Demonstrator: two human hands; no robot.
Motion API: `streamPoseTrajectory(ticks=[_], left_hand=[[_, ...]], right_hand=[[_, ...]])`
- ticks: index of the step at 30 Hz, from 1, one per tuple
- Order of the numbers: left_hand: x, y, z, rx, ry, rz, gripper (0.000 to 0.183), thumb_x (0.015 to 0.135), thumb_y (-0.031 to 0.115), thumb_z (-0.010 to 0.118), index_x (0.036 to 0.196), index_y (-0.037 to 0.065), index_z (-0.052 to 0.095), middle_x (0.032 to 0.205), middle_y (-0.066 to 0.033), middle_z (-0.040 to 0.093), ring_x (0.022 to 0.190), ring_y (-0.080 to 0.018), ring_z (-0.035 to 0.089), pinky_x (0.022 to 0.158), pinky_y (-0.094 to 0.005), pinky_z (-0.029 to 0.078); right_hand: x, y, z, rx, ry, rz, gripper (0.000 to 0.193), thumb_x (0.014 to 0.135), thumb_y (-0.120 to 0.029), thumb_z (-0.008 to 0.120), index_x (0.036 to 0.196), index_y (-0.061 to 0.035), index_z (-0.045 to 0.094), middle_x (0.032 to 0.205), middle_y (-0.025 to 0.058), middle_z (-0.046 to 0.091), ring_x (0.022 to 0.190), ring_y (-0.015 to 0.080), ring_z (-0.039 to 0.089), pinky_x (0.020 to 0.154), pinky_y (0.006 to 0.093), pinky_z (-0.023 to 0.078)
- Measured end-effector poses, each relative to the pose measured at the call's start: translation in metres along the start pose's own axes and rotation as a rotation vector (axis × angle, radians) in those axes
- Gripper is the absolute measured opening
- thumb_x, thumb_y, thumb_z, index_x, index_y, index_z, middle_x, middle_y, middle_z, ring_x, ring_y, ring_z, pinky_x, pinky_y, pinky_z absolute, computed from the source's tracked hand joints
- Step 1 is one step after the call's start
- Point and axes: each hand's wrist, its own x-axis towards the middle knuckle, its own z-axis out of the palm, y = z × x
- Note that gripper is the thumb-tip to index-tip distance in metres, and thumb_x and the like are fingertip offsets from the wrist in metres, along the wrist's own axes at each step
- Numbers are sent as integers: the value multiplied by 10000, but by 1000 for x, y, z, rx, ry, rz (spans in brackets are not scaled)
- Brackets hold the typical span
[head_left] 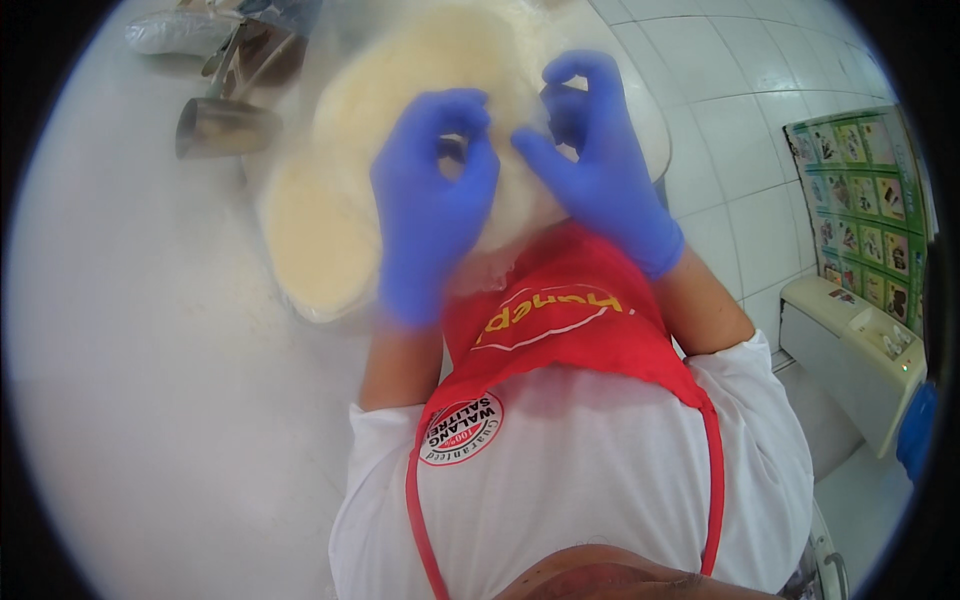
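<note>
Both my hands wear blue gloves and are held over pale yellow, rounded flat slabs (pixel 325 235) in clear plastic. My left hand (pixel 430 200) has its fingers curled in to the thumb, making a loop. My right hand (pixel 610 165) faces it a short way off; its index finger is bent out and the other fingers curl in near the thumb. Whatever the fingertips pinch, perhaps thin clear film, is too blurred to make out. Under the slabs shows the edge of a white tray or board (pixel 655 140), close to my red apron (pixel 560 300).
On the white table (pixel 150 350), left of the slabs, lies a metal cup-shaped scoop (pixel 225 128) among other utensils. A clear plastic package (pixel 175 33) is beyond it. To the right are a tiled surface (pixel 720 140), a green picture panel (pixel 860 200) and a cream-coloured appliance (pixel 850 350).
</note>
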Motion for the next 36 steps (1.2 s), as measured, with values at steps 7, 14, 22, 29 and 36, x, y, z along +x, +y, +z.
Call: streamPoseTrajectory(ticks=[7, 14, 22, 29, 36], left_hand=[[-6, -8, -2, 130, -62, -8, 217, 835, -7, 748, 1051, 3, 736, 1045, -34, 734, 772, -90, 624, 699, -231, 506], [-11, 3, -6, 98, -135, -128, 354, 821, -9, 764, 1169, 10, 697, 995, -27, 710, 746, -90, 587, 692, -225, 516], [-25, -6, -18, 120, -237, -124, 262, 854, -73, 662, 1098, 9, 711, 962, -46, 709, 842, -101, 658, 783, -261, 534], [-16, 7, -15, 258, -176, -82, 224, 849, -36, 685, 1065, 15, 717, 1006, -48, 730, 813, -117, 646, 770, -260, 531], [-21, 4, -23, 86, -267, -176, 290, 856, -44, 668, 1140, 6, 699, 1099, -55, 727, 850, -121, 635, 781, -262, 532]], right_hand=[[-4, -1, -2, -134, -12, -51, 519, 860, -40, 705, 1272, -59, 391, 808, 76, 588, 678, 157, 586, 633, 326, 487], [-14, -1, -7, -35, -177, 136, 577, 870, -86, 709, 1323, -80, 353, 780, 55, 544, 629, 145, 535, 590, 303, 463], [-19, -3, -8, -74, -202, 105, 378, 878, -33, 669, 1240, -77, 570, 735, 67, 563, 639, 138, 541, 600, 314, 470], [-27, 18, -3, -91, -51, -76, 201, 842, -34, 702, 1039, -66, 722, 819, 87, 650, 700, 164, 623, 630, 314, 500], [-30, 12, 2, 19, -32, 47, 265, 823, -56, 730, 1087, -46, 722, 925, 73, 672, 753, 152, 615, 702, 285, 511]])
